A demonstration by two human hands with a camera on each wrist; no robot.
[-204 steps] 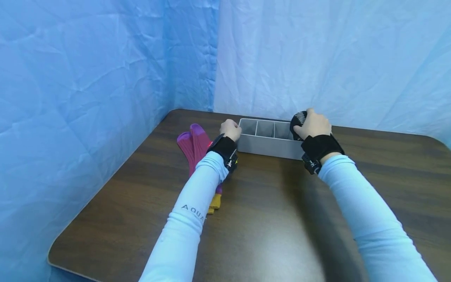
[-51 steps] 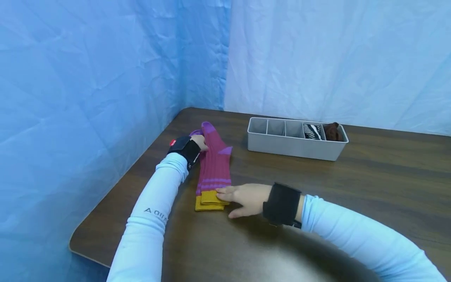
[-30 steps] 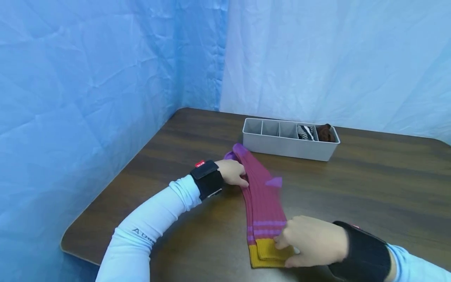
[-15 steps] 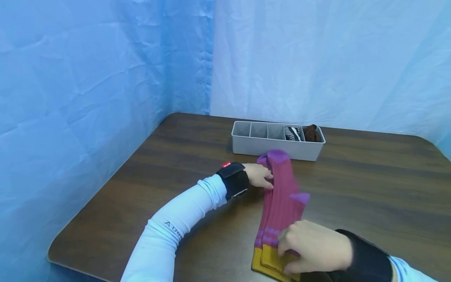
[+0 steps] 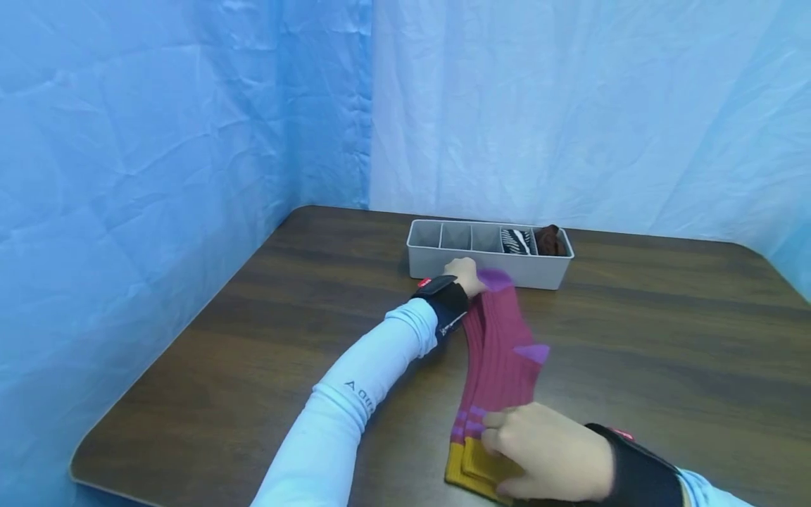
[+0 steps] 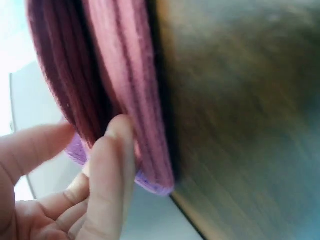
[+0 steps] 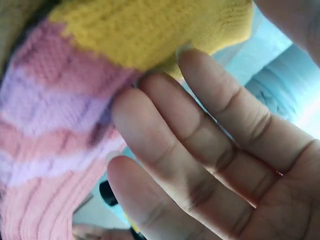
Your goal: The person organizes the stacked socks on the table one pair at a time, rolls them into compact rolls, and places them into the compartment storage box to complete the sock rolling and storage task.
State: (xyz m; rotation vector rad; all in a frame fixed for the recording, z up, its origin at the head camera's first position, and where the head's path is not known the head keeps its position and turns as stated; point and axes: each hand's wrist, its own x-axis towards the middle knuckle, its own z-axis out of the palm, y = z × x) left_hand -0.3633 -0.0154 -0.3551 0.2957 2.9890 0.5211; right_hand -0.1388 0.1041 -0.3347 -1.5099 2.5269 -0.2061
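Observation:
A pair of maroon ribbed socks with purple toes, heels and stripes and yellow cuffs lies flat, one partly over the other. At the toe end, my left hand pinches the upper sock; in the left wrist view a finger reaches between the two layers. My right hand is over the cuffs, its slightly bent fingers touching the socks' side near the stripes and its thumb apart from them. Part of the cuffs is hidden beneath that hand.
Just beyond the toes stands a grey divided box. One compartment holds a black-and-white striped bundle, and the right end one a brown bundle. Everything rests on a dark wooden table, with blue cloth hanging behind it.
A dark striped bundle went into the box earlier. The socks slid right and nearer, coming in front of the box. Lately my left hand moved up to the toes; the right stayed by the cuffs.

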